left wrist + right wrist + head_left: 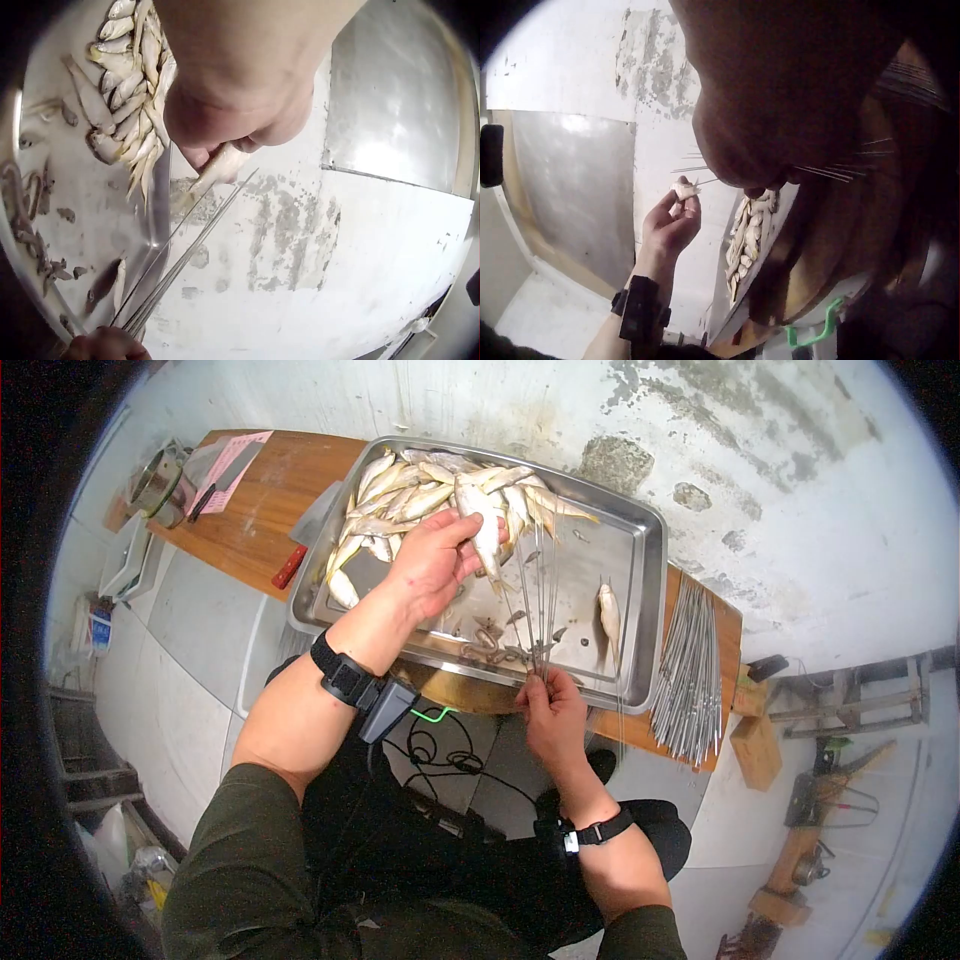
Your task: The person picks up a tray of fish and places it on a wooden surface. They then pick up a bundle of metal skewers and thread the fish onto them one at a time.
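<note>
In the head view the left hand (440, 560) holds a fish (480, 525) between thumb and fingers, above the steel tray (650, 610). My right hand (556, 715) grips several thin metal skewers (541, 605) near the tray's front edge, their tips pointing up toward that fish. In the left wrist view the skewers (187, 251) run up to the held fish (217, 174); whether a tip is in it I cannot tell. A pile of fish (400, 495) fills the tray's back left.
One fish (609, 618) lies at the tray's right, with scraps (487, 645) near the front. A bundle of skewers (690, 675) rests on the table right of the tray. At the left are a red handle (289, 566), a knife (236, 464) and a metal pot (160, 485).
</note>
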`<state>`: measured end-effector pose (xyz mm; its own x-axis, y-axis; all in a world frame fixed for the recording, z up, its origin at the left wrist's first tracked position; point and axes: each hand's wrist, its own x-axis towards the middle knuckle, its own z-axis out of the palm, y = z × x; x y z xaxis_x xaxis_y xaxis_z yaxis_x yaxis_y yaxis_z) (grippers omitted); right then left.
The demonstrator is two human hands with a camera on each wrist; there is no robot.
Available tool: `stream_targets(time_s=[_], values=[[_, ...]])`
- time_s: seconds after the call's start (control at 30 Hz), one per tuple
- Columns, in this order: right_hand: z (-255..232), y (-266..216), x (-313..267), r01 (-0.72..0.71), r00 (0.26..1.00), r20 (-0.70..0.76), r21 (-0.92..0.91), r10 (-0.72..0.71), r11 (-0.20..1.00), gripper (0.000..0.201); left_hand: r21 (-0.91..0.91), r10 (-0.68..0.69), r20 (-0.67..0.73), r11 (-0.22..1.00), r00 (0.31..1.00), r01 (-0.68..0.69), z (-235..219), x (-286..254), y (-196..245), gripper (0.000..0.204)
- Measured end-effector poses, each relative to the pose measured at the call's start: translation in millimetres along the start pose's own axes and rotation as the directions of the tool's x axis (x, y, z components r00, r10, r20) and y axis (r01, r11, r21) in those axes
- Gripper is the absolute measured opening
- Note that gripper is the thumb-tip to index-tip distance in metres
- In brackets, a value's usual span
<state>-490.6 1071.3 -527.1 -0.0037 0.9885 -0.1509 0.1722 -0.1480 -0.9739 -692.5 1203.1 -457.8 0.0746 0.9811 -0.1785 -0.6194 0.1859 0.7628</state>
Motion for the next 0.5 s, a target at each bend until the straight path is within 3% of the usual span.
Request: stream_targets(time_s=[0.5], values=[[-0.1, 6.8, 3.1, -0.014, 1.000, 0.000, 0.002, 0.014, 1.000, 0.015, 0.019, -0.048, -0.002, 0.999, 0.999, 0.048, 3.5, -4.6, -1.7, 0.024]])
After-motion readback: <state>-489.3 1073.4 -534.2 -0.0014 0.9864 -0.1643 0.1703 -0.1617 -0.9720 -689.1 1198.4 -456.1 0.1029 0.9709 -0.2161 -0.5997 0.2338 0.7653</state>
